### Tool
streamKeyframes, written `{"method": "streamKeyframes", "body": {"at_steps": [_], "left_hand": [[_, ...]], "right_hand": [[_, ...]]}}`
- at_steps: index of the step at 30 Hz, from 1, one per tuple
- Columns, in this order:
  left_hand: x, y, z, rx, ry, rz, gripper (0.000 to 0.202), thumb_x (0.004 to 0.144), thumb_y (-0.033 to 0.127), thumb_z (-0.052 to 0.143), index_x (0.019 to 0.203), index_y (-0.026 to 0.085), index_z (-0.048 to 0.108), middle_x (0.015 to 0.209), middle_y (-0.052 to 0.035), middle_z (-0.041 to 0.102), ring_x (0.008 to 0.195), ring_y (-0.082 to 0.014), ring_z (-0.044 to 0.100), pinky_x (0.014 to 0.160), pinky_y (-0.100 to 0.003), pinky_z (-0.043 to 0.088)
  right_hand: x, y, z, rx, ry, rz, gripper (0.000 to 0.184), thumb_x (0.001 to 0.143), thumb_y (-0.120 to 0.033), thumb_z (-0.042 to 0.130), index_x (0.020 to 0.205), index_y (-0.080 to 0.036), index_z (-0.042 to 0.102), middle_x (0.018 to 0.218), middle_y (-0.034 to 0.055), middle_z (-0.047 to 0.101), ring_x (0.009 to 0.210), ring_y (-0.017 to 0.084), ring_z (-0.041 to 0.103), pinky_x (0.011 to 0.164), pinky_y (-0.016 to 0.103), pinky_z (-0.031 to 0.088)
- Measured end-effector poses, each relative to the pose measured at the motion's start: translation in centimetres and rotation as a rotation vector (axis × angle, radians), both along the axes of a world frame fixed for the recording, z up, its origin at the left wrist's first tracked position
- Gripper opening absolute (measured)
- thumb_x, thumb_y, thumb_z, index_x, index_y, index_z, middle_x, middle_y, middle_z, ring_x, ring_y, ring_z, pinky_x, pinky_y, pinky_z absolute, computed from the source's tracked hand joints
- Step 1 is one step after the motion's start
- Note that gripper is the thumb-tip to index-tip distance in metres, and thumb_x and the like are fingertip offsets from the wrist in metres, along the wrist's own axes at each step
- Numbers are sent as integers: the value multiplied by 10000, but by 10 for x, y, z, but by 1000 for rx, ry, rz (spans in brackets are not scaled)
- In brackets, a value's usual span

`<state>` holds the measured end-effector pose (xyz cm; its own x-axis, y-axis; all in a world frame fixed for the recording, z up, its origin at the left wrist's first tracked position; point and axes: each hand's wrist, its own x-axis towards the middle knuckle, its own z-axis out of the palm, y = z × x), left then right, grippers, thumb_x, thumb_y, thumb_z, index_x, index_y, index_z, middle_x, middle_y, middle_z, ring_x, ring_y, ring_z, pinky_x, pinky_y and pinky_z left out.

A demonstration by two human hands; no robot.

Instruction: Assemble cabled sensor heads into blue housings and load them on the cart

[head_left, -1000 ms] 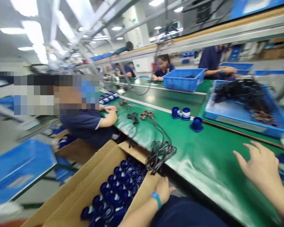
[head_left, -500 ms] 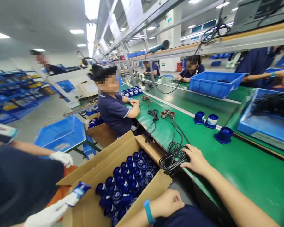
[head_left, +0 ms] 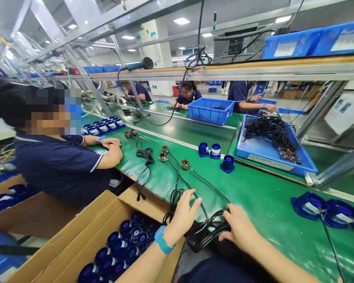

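Note:
My left hand (head_left: 183, 214), a blue band at its wrist, reaches over the bench edge beside a coil of black cable (head_left: 172, 206). Its fingers are stretched and the thumb stands apart. My right hand (head_left: 238, 228) is closed round another black cable bundle (head_left: 211, 232) at the table's edge. From the bundles, leads run up to small round copper-coloured parts, one (head_left: 185, 164) lying apart from a pair (head_left: 163, 157). Three blue housings (head_left: 227, 164) stand farther back on the green table (head_left: 262, 204).
At lower left, a cardboard box (head_left: 85, 232) holds many blue housings. A co-worker (head_left: 59, 157) sits left with forearms on the table. A blue tray (head_left: 271, 164) of black cables stands back right. More blue housings (head_left: 309, 206), with cables attached, lie right. A shelf (head_left: 253, 70) crosses above.
My view has turned right. My left hand has risen from my lap beside the box to the cables. My right hand has drawn a cable bundle apart, and one copper-coloured part now lies separately.

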<state>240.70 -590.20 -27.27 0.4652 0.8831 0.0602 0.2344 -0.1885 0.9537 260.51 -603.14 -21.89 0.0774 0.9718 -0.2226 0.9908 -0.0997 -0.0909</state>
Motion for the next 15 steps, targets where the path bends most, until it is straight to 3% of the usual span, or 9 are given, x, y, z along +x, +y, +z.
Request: {"method": "streamKeyframes", "body": {"at_steps": [2,5,8,10,13,15], "left_hand": [[13,-4,-7,91,85,-116,591,961,516,477,1415,139,501,1462,-193,533,1379,-312,493,1159,-541,414],[25,-17,-14,191,258,-301,631,969,489,516,1522,204,410,1564,-190,432,1478,-346,373,1204,-596,337],[31,-28,-24,333,389,-364,539,961,458,565,1456,252,516,1604,-192,365,1515,-402,279,1201,-658,289],[32,-32,-32,422,374,-341,498,958,449,577,1394,209,574,1601,-212,356,1518,-423,256,1197,-677,277],[34,-44,-39,451,210,-271,460,969,446,557,1303,136,612,1491,-230,489,1443,-405,398,1167,-648,354],[36,-57,-34,377,54,-262,370,984,417,535,1214,146,637,1326,-185,622,1289,-332,558,1098,-559,464]], "right_hand": [[15,-27,9,19,-15,-65,514,596,-406,966,919,-151,658,1142,126,559,1025,296,546,904,433,524],[40,-65,28,41,-35,-149,486,576,-346,976,881,-161,647,1141,121,559,1015,287,547,887,422,534],[63,-94,49,64,-62,-181,467,579,-329,973,861,-164,640,1138,124,559,1013,291,549,879,426,535],[74,-104,59,77,-77,-177,467,583,-341,973,846,-163,631,1138,127,557,1011,294,545,877,434,532],[87,-109,66,101,-71,-173,475,597,-367,967,868,-164,633,1161,129,552,1023,293,541,894,446,530],[91,-108,64,113,-60,-180,491,595,-384,967,890,-161,644,1192,138,551,1040,296,542,911,457,532]]}}
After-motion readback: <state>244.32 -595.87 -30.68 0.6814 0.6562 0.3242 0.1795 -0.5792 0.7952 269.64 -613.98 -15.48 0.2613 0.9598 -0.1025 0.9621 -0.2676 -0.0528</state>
